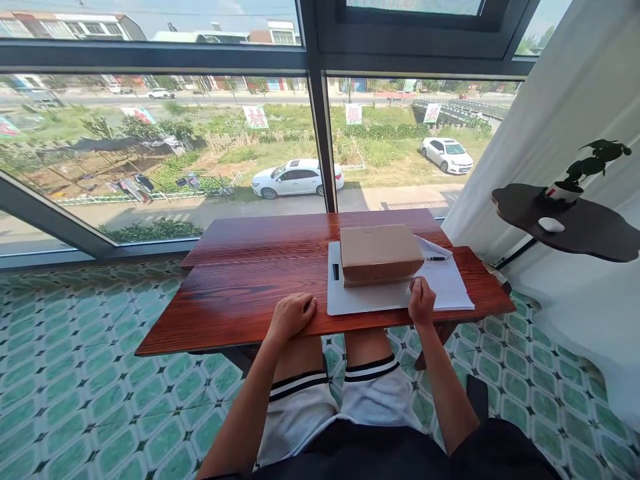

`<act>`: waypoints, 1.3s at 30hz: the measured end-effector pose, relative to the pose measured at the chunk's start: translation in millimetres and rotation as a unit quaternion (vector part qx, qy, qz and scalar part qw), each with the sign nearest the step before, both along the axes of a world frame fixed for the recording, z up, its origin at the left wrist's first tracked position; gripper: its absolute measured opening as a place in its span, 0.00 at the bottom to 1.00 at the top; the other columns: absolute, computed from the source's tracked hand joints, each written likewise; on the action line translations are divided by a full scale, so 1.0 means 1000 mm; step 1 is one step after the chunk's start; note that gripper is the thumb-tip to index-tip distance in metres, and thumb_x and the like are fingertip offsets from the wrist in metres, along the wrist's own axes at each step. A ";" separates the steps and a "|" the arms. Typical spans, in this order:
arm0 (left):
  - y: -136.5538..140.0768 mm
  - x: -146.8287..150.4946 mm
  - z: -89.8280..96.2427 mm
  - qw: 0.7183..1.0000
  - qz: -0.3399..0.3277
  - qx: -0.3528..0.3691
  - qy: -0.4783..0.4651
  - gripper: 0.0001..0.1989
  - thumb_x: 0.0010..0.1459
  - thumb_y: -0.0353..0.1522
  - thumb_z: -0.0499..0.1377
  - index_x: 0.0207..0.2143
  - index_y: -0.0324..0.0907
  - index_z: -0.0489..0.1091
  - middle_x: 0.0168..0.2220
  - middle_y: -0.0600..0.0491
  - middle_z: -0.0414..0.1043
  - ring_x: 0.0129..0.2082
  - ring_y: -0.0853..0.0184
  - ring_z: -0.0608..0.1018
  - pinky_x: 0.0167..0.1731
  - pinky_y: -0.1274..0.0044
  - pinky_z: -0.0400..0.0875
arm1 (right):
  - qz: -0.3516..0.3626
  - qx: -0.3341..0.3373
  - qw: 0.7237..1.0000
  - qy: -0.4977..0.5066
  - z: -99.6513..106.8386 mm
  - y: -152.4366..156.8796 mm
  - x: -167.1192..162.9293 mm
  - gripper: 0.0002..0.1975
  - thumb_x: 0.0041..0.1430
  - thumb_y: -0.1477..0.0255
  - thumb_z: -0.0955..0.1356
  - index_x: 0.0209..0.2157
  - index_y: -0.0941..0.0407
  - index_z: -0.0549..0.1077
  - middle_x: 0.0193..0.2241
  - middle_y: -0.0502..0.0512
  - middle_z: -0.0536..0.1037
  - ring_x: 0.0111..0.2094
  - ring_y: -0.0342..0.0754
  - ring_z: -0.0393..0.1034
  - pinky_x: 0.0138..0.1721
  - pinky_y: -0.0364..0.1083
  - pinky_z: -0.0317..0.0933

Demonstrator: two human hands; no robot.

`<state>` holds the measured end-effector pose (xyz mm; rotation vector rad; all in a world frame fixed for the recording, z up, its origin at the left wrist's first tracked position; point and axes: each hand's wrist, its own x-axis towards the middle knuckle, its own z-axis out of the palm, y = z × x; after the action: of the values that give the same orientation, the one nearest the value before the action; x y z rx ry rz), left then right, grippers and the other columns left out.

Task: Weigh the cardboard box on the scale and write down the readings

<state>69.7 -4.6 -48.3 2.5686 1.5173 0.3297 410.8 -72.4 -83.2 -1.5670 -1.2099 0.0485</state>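
Note:
I sit at a low reddish wooden table (240,293). A tan cardboard box (380,252) rests on a light grey mat (357,299) on the table's right half. My right hand (421,300) lies curled at the box's near right corner, on the mat's edge; whether it grips anything I cannot tell. White printed papers (447,280) with a black pen (436,258) lie just right of the box. My left hand (291,315) rests on the table's near edge, fingers loosely closed, holding nothing.
A large window (315,133) stands behind the table. A white curtain (565,113) hangs at right beside a dark shelf (595,230) carrying a small potted plant (575,180) and a white mouse (551,225). Green patterned floor tiles (75,400) surround the table.

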 end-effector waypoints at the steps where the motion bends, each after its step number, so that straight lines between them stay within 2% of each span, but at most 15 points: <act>1: 0.000 0.000 0.000 1.000 0.001 0.000 -0.002 0.18 0.65 0.39 0.46 0.29 0.42 0.69 0.35 0.47 0.77 0.35 0.63 0.75 0.34 0.73 0.60 | 0.001 0.000 1.000 0.000 0.000 0.000 0.000 0.18 0.70 0.64 0.54 0.27 0.55 0.59 0.22 0.49 0.61 0.25 0.43 0.56 0.32 0.45 0.50; 10: -0.002 -0.001 0.000 0.999 -0.008 0.006 -0.049 0.16 0.64 0.38 0.48 0.27 0.43 0.66 0.33 0.47 0.76 0.34 0.62 0.75 0.34 0.73 0.61 | 0.004 -0.007 1.000 -0.006 -0.001 0.002 0.000 0.18 0.70 0.64 0.53 0.28 0.56 0.60 0.22 0.50 0.63 0.26 0.44 0.57 0.33 0.45 0.51; 16: -0.005 -0.004 0.001 0.990 -0.013 0.033 -0.135 0.14 0.63 0.36 0.48 0.26 0.43 0.66 0.32 0.48 0.75 0.35 0.63 0.75 0.37 0.73 0.65 | 0.001 0.012 1.000 -0.005 -0.001 0.002 0.000 0.18 0.70 0.64 0.54 0.28 0.56 0.61 0.23 0.50 0.63 0.26 0.43 0.57 0.33 0.45 0.51; 20: -0.007 0.003 0.005 0.971 -0.006 0.056 -0.230 0.12 0.63 0.37 0.49 0.36 0.44 0.70 0.35 0.48 0.76 0.38 0.63 0.76 0.39 0.71 0.69 | -0.023 0.047 0.999 -0.001 0.005 0.000 -0.002 0.17 0.69 0.63 0.55 0.32 0.57 0.65 0.29 0.53 0.69 0.31 0.45 0.62 0.36 0.45 0.55; 25: -0.006 0.034 0.021 0.933 0.017 0.058 -0.355 0.18 0.64 0.39 0.49 0.54 0.44 0.65 0.47 0.47 0.75 0.47 0.63 0.77 0.49 0.66 0.71 | -0.076 0.101 0.991 0.045 0.023 0.005 -0.003 0.16 0.67 0.62 0.59 0.44 0.58 0.68 0.43 0.60 0.72 0.43 0.48 0.66 0.43 0.47 0.60; 30: 0.011 0.072 0.032 0.898 0.036 0.001 -0.439 0.27 0.65 0.41 0.49 0.65 0.44 0.55 0.63 0.43 0.64 0.61 0.61 0.71 0.58 0.65 0.68 | -0.062 0.087 0.981 0.164 0.042 0.020 0.003 0.24 0.64 0.59 0.60 0.54 0.60 0.66 0.56 0.66 0.68 0.56 0.52 0.63 0.56 0.52 0.59; 34: 0.029 0.094 0.025 0.875 0.062 -0.070 -0.474 0.32 0.65 0.44 0.49 0.67 0.39 0.53 0.65 0.37 0.61 0.65 0.56 0.67 0.58 0.63 0.68 | -0.022 0.034 0.966 0.254 0.050 0.033 0.007 0.33 0.61 0.55 0.59 0.60 0.63 0.62 0.62 0.66 0.64 0.63 0.53 0.58 0.66 0.53 0.50; 39: 0.039 0.109 0.015 0.859 0.085 -0.121 -0.490 0.34 0.66 0.45 0.47 0.69 0.38 0.50 0.67 0.37 0.58 0.67 0.55 0.64 0.63 0.63 0.62 | 0.022 -0.023 0.960 0.280 0.053 0.038 0.005 0.38 0.60 0.52 0.58 0.64 0.63 0.59 0.65 0.64 0.60 0.67 0.52 0.52 0.69 0.52 0.45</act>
<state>178.9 34.4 -33.7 1.5896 1.2251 1.1560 415.6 -34.9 -30.5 -1.4302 -0.7963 0.5182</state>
